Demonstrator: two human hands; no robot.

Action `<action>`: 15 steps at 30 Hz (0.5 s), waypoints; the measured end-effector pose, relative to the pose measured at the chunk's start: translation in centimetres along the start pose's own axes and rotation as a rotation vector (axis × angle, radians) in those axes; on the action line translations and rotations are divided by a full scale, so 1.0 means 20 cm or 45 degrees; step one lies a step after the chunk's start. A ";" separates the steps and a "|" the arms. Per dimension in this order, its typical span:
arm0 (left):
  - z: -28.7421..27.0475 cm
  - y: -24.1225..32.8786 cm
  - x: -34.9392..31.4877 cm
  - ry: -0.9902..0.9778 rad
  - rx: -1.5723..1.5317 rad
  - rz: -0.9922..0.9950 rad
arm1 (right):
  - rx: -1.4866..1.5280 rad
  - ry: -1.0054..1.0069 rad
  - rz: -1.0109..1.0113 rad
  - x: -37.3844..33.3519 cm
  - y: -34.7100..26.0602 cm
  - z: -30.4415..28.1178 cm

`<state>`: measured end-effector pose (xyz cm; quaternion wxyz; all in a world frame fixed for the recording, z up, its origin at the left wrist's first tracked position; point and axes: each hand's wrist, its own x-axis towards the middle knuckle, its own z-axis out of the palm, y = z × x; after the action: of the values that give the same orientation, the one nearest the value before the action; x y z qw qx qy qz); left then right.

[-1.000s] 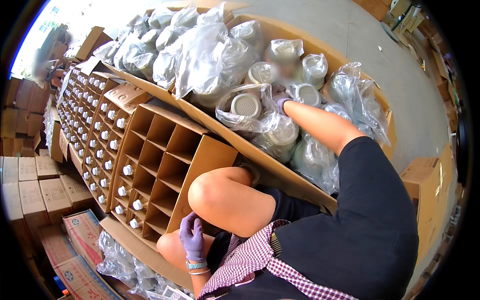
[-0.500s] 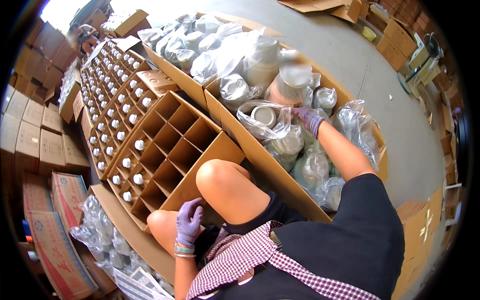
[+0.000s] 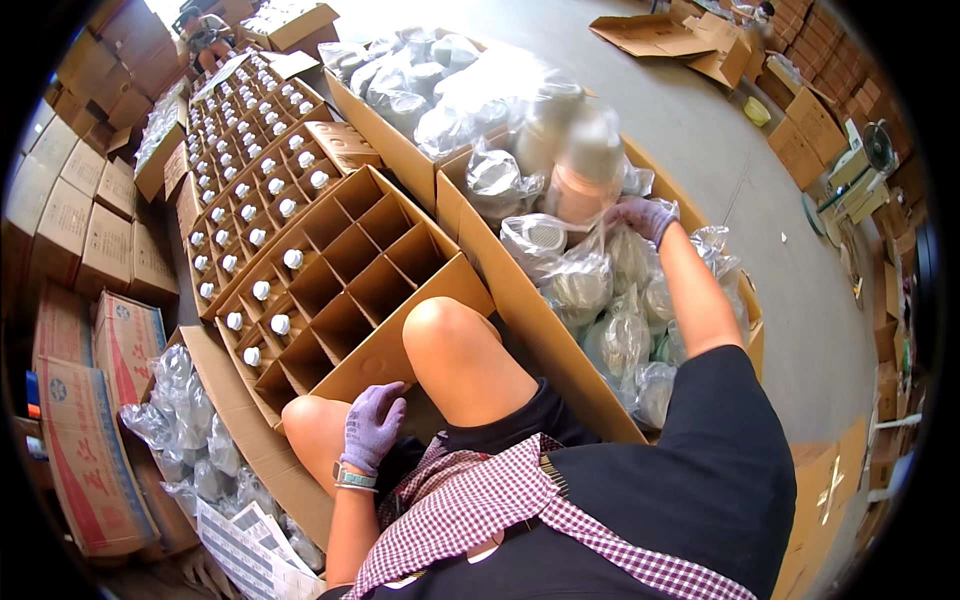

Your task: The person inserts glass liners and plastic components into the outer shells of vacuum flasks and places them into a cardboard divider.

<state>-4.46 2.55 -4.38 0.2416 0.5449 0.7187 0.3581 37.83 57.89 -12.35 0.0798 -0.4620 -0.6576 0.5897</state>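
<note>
My right hand [image 3: 643, 215], in a light purple glove, is closed on a clear plastic bag [image 3: 592, 240] in the long cardboard box to the right. Under and around it lie several plastic-wrapped bottles or jars [image 3: 582, 285]; the film blurs their shapes. Just left of that hand stands a pinkish cylindrical container [image 3: 582, 190] with a pale upper part. My left hand [image 3: 373, 428], gloved alike, rests by my knee with fingers loosely bent and apart, holding nothing. Near it is a divided carton [image 3: 385, 335] with white-capped bottles [image 3: 281, 324] in its left cells and bare cells on its right.
More divided cartons of white-capped bottles [image 3: 245, 190] stretch away at the far left. Wrapped items [image 3: 185, 400] and printed sheets [image 3: 250, 555] lie at lower left beside stacked cartons [image 3: 90, 450]. A fan [image 3: 878, 150] and a yellow bowl [image 3: 757, 111] stand at far right. Another person [image 3: 205, 38] sits at the back.
My right hand has shifted slightly right and up, drawing the plastic film with it. My left hand stays by the knee, its fingers a little more spread. The whole view has shifted slightly.
</note>
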 end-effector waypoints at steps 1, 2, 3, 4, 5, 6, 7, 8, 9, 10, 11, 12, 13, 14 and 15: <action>0.00 0.01 -0.03 0.002 0.015 -0.042 | 0.036 0.045 0.014 -0.08 -0.18 0.11; 0.00 0.01 -0.08 0.022 0.021 -0.056 | 0.058 0.095 0.026 -0.21 -0.43 0.24; 0.00 0.01 -0.09 0.032 0.018 -0.053 | 0.077 0.157 0.044 -0.37 -0.69 0.35; 0.00 0.00 -0.08 0.031 0.013 -0.024 | 0.113 0.156 -0.050 -0.46 -0.75 0.31; -0.01 0.01 -0.06 0.025 -0.029 -0.036 | 0.190 0.221 -0.009 -0.50 -0.75 0.25; -0.01 0.03 -0.06 0.025 -0.075 -0.063 | 0.261 0.272 0.035 -0.53 -0.74 0.16; -0.01 0.04 -0.07 0.026 -0.119 -0.090 | 0.332 0.321 0.079 -0.55 -0.72 0.05; 0.00 0.04 -0.07 0.037 -0.110 -0.070 | 0.488 0.256 0.048 -0.55 -0.68 -0.07; 0.00 0.03 -0.05 0.022 -0.097 -0.046 | 0.660 0.205 0.031 -0.56 -0.56 -0.22; 0.00 0.02 -0.06 0.019 -0.086 -0.034 | 0.823 0.138 0.014 -0.56 -0.48 -0.30; 0.00 0.01 -0.05 0.040 -0.010 0.032 | 0.785 0.147 -0.006 -0.59 -0.47 -0.33; 0.00 0.00 -0.06 0.028 -0.079 -0.030 | 0.748 0.157 -0.025 -0.62 -0.46 -0.36; 0.00 0.00 -0.07 0.016 -0.149 -0.091 | 0.710 0.166 -0.044 -0.65 -0.45 -0.39; 0.00 -0.01 -0.10 0.074 -0.104 -0.052 | 0.715 0.385 -0.046 -0.68 -0.55 -0.27; -0.01 0.00 -0.07 0.086 -0.080 0.027 | 0.217 0.472 -0.172 -0.73 -0.45 -0.38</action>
<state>-4.24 1.16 -4.42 0.2305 0.5322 0.7091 0.4010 46.29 53.97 3.99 0.2772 -0.5091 -0.6089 0.5416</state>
